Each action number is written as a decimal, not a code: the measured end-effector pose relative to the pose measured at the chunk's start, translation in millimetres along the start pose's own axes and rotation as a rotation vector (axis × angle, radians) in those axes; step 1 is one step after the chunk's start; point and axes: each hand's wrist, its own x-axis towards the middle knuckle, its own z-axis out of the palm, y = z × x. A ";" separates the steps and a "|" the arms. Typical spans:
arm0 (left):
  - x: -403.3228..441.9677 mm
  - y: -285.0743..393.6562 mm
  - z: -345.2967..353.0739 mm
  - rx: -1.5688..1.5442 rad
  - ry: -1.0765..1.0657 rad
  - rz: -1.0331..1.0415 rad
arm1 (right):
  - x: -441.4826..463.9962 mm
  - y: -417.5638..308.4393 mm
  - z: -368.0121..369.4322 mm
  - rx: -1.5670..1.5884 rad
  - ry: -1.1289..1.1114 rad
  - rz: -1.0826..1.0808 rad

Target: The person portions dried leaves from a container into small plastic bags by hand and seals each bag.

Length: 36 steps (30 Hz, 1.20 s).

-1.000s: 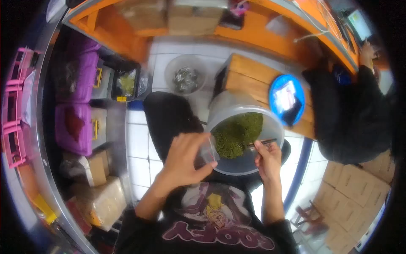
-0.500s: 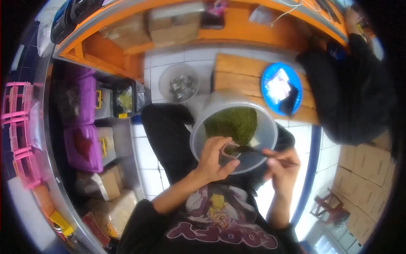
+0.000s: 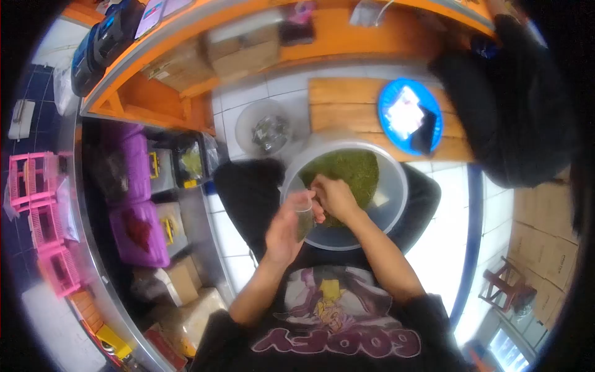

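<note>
A large translucent tub (image 3: 401,192) sits between my legs, partly filled with finely cut, green leafy material (image 3: 356,170). Over its near left side, my left hand (image 3: 285,230) grips a small clear plastic packet (image 3: 304,224) with some green in its lower part. My right hand (image 3: 338,199) meets it at the packet's top, fingers curled and pinched together. What those fingers hold is hidden behind the hand. A small pale piece (image 3: 380,199) lies inside the tub at the right.
A bowl of crumpled clear plastic (image 3: 271,132) stands beyond my left knee. On a low wooden bench (image 3: 344,108) rests a blue plate (image 3: 387,133) with papers and a dark item. Another person in dark clothes (image 3: 508,118) sits at right. Purple bins (image 3: 139,232) line the left shelf.
My right hand has moved left, from holding a dark spoon at the packet's mouth to the packet's top; the spoon is out of sight. My left hand has shifted left, and the packet now stands upright.
</note>
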 end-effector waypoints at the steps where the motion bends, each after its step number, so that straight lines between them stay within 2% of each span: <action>1: -1.8 6.4 0.5 0.003 0.007 0.007 | -0.5 4.7 3.4 0.002 -0.005 -0.009; 3: -6.3 15.8 1.7 -0.011 -0.001 0.121 | -6.9 -2.9 -14.8 0.050 0.026 -0.047; 4: -9.7 18.1 0.9 -0.021 0.016 0.131 | -9.1 -18.8 -35.2 0.143 -0.102 0.156; 5: -11.1 20.9 -1.2 -0.048 0.050 0.150 | -12.6 -19.4 -42.6 0.133 -0.115 0.151; 7: -10.0 25.8 -6.1 -0.087 0.085 0.174 | -21.8 -15.2 -58.2 0.351 -0.080 0.284; 9: -7.8 29.9 -10.9 -0.068 0.091 0.199 | -30.0 -26.6 -81.1 0.373 -0.096 0.339; 11: -7.5 36.4 -9.3 -0.056 0.113 0.204 | -43.0 -38.8 -97.5 0.549 -0.001 0.415; 13: -6.6 41.7 -8.8 -0.008 0.062 0.204 | -56.0 -48.1 -110.7 0.588 -0.002 0.428; 14: -6.9 42.0 -10.2 -0.008 0.061 0.205 | -63.4 -56.5 -118.2 0.650 0.082 0.455; 15: -7.6 41.3 -11.5 0.123 0.043 0.207 | -70.2 -62.7 -124.8 0.712 0.169 0.482; 16: -7.6 40.6 -12.0 0.254 0.023 0.208 | -75.7 -65.5 -129.3 0.733 0.234 0.468; 17: -7.7 43.5 -7.9 0.253 0.018 0.206 | -80.2 -66.9 -133.9 0.733 0.240 0.470; 19: -10.0 52.2 3.5 1.085 -0.021 0.330 | -88.4 -67.2 -141.1 0.809 0.373 0.459; 20: -6.4 51.7 9.4 1.320 -0.040 0.437 | -91.1 -64.1 -142.0 0.836 0.398 0.450; 24: 2.2 38.9 19.6 1.497 -0.048 0.462 | -86.5 -63.3 -137.9 0.800 0.410 0.423; 29: 2.9 38.9 28.2 1.558 -0.013 0.499 | -88.7 -62.4 -133.9 0.879 0.413 0.419; 33: 8.0 28.9 39.0 1.510 -0.053 0.569 | -98.8 -83.5 -135.5 0.807 0.347 0.370; 35: 10.6 15.4 35.8 1.478 -0.059 0.561 | -106.9 -87.8 -135.5 0.789 0.171 0.183; 36: 12.9 4.4 29.8 1.272 -0.033 0.556 | -109.4 -82.1 -140.6 0.859 0.210 0.056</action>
